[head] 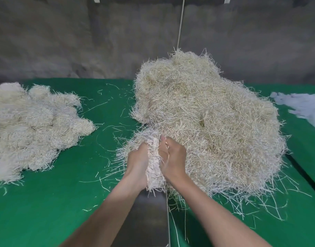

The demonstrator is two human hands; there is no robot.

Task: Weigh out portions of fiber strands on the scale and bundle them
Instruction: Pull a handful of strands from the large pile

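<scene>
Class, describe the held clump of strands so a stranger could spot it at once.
On the green table, find the biggest heap of strands, in the middle. At its near left edge, above a grey metal plate, is a small clump. It alone is gripped between left hand and right hand; the heap and the left-side bundles lie unheld.

Grey wall (46,41) behind a green-covered table (46,202).

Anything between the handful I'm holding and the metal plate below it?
Nothing visible. Both the left hand and right hand grip the handful just above the metal plate, at its far end; its visible surface is bare. Loose strands from the big pile only fringe its right edge.
</scene>
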